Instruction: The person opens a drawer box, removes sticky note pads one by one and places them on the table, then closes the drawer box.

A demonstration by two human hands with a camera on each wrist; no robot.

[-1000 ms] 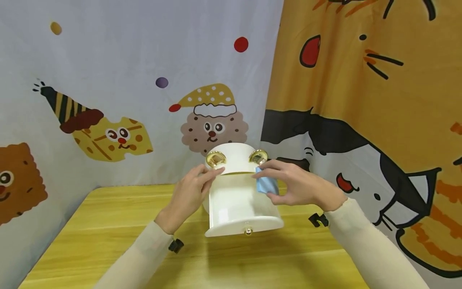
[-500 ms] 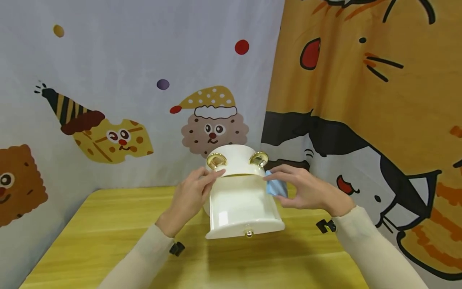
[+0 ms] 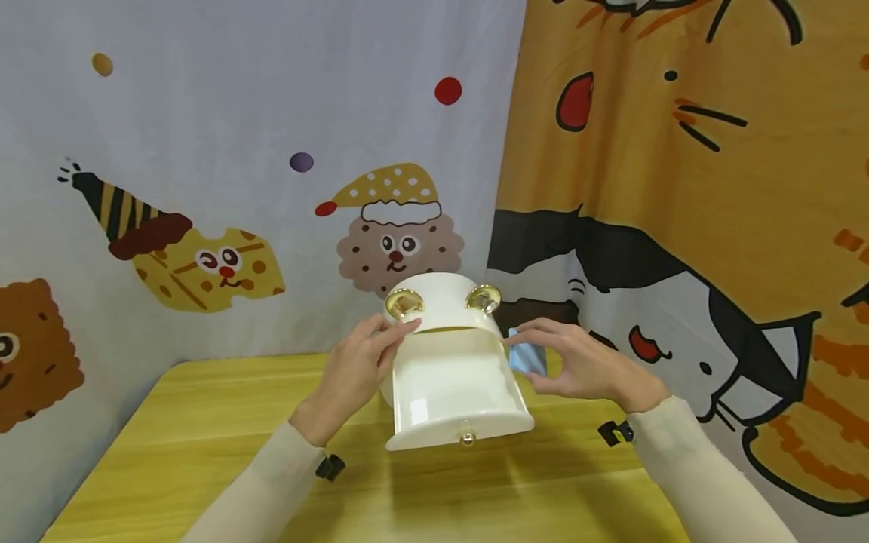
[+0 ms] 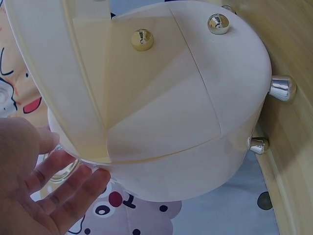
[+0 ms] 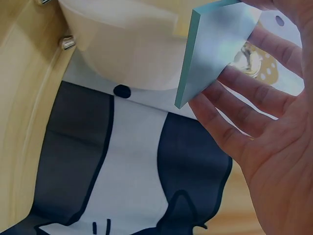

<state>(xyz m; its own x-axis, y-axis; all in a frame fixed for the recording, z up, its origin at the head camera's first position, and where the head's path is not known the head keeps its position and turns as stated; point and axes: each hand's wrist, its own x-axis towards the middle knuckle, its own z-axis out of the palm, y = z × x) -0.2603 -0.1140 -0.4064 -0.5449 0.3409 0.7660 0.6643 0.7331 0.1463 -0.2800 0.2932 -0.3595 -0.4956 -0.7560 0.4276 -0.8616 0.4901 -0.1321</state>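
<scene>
A glossy white rounded box [image 3: 444, 377] stands in the middle of the table, with two gold rings [image 3: 405, 303] on its upper part. A gold knob [image 3: 467, 438] sits at its front lip. My left hand [image 3: 356, 366] touches the upper rim beside the left ring; in the left wrist view its fingertips [image 4: 100, 176] lie right at that rim, fingers nearly straight. To the right of the box, my right hand [image 3: 577, 358] pinches a thin, flat light blue slab [image 3: 527, 353] between thumb and fingers. The right wrist view shows the slab [image 5: 215, 51] tilted on edge.
Small metallic feet [image 4: 282, 88] hold the box above the yellow wood-grain table [image 3: 237, 445]. Behind it hangs a pale curtain [image 3: 224, 98] with cartoon prints, and an orange one [image 3: 631, 166] at the right. Black clips [image 3: 330, 467] are on both sleeves.
My right hand has moved right with the blue slab, from overlapping the box's front to beside it. The left hand stays at the rim.
</scene>
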